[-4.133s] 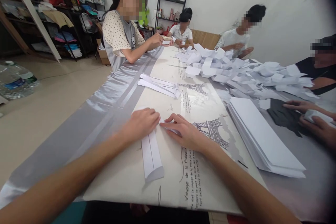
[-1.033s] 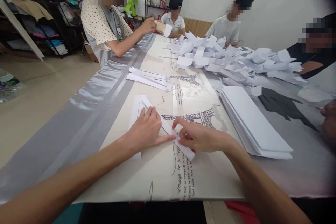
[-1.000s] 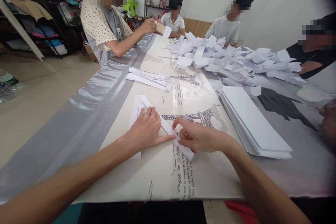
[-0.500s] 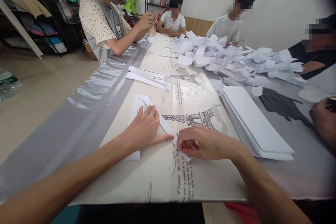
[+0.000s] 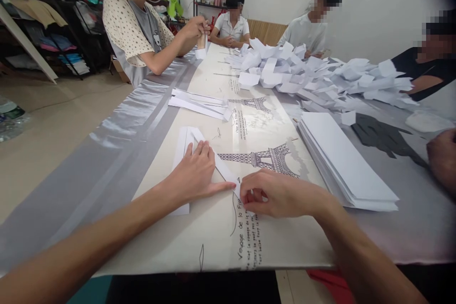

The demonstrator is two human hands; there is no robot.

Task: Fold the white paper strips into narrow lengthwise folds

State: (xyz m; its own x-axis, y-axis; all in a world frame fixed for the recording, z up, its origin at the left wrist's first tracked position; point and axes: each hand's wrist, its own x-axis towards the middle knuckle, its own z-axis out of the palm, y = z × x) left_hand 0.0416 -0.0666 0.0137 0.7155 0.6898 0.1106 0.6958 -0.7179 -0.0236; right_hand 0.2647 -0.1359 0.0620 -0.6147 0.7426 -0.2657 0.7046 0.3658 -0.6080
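A narrow white paper strip (image 5: 223, 169) lies slantwise on the printed tablecloth (image 5: 210, 242). My left hand (image 5: 195, 171) presses flat on it, with the thumb stretched out along the strip toward the right. At the strip's near end my right hand (image 5: 265, 193) is closed, its fingertips pinching the paper; they hide most of that end. Under and left of my left hand lie other white paper strips (image 5: 181, 145), partly covered by it. A loose group of white strips (image 5: 199, 104) rests farther up the cloth.
Right of my hands lies a stack of long white paper sheets (image 5: 342, 161). Behind it spreads a big heap of folded white papers (image 5: 285, 69) beside a dark flat piece (image 5: 379, 135). Several people sit around the table; one at the left holds a cylindrical object (image 5: 202, 43).
My hands keep nearly the same pose on the strip. The strip's near end is now more hidden by my right fingers. The view has shifted slightly.
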